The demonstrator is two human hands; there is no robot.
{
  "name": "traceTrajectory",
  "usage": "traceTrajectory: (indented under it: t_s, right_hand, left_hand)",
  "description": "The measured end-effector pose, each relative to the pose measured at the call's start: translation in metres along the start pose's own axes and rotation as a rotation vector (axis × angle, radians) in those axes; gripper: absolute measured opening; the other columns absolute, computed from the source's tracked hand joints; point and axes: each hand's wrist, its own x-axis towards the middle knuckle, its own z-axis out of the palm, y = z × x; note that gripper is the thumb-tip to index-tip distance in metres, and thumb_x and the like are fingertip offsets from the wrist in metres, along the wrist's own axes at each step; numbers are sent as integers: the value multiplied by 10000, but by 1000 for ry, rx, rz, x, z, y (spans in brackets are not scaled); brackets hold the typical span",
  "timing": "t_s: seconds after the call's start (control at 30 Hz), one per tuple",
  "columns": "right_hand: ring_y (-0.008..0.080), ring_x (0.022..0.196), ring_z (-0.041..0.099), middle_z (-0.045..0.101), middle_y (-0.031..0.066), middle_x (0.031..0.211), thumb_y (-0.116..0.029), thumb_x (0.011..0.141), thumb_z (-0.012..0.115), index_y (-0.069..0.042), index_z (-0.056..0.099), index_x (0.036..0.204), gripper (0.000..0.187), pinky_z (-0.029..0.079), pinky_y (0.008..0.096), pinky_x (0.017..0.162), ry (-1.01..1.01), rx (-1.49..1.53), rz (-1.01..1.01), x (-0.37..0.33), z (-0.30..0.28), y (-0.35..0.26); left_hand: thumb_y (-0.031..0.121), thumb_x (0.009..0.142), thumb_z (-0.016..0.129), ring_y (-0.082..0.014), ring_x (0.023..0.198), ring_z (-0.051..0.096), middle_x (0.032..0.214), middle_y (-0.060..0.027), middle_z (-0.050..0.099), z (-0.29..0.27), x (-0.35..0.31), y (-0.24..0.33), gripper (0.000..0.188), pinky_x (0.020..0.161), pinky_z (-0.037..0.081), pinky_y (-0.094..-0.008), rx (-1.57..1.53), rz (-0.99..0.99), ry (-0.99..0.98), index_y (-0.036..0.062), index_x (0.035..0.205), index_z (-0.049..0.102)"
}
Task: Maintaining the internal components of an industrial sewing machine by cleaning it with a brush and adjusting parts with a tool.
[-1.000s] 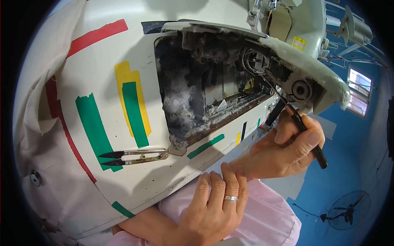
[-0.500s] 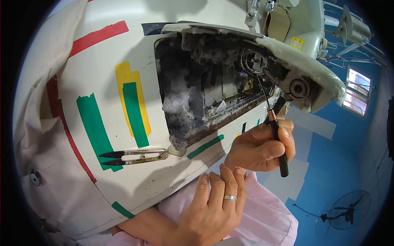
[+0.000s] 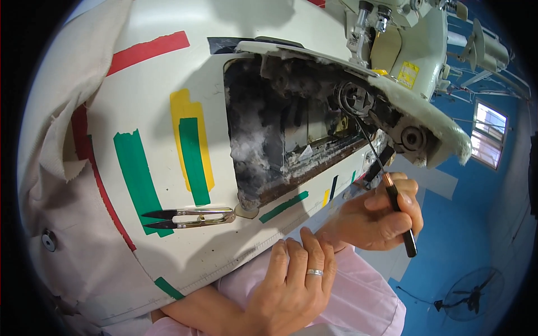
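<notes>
Bright, even daylight fills the scene, the strongest coming from a window [image 3: 489,133] at three o'clock, which is nearly blown out. The white table [image 3: 168,112] shines without hard glare; soft shadows fall beneath the snips [image 3: 188,218] at seven o'clock. The open cavity [image 3: 280,140] at the centre stays dark, its lint dimly lit. Focus is sharp at the middle. Fisheye bending curves straight edges toward the rim, and a black border rings the frame, thickest at nine o'clock.

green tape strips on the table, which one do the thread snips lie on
The long green strip farthest left: the thread snips have their blade tips on its lower end. The green strip on yellow tape sits just above them.
</notes>
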Motion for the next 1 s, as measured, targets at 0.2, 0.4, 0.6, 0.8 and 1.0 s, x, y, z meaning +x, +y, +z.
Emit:
traceTrajectory:
  t_s: [0.2,0.4,0.6,0.8,1.0]
  right_hand:
    - [138,651,398,411,13,547,-341,1099,419,-40,608,1094,355,391,321,661,119,88,-11,5,15,-2]
    - [143,659,402,416,16,548,-344,1104,406,-41,594,1126,357,405,316,660,70,89,16,5,14,-4]
    - [126,626,382,409,-15,551,-409,1100,371,-75,524,1092,368,395,293,597,64,-66,-54,1,16,-4]
    - [125,629,391,427,-20,563,-403,1101,372,-77,530,1105,361,389,302,593,-9,-44,-40,0,12,-4]
    - [127,620,398,442,-13,559,-398,1102,368,-68,521,1110,363,388,300,602,67,-65,-139,-5,19,3]
  left_hand:
    - [112,902,593,-302,876,660,1098,-217,665,6,-3,0,270,849,556,-435,16,-22,35,-26,1113,689]
    - [112,898,601,-306,883,661,1098,-222,664,6,-4,0,277,850,563,-445,1,-44,46,-24,1121,693]
    - [118,899,593,-311,891,659,1090,-230,670,7,-5,0,283,860,558,-447,-3,-51,38,-24,1121,697]
    - [118,900,591,-311,895,659,1091,-238,671,6,-6,-5,283,869,552,-450,-7,-30,12,-30,1116,696]
    - [111,901,584,-316,903,660,1097,-239,671,6,-6,-1,290,876,554,-454,6,-35,-2,-34,1129,688]
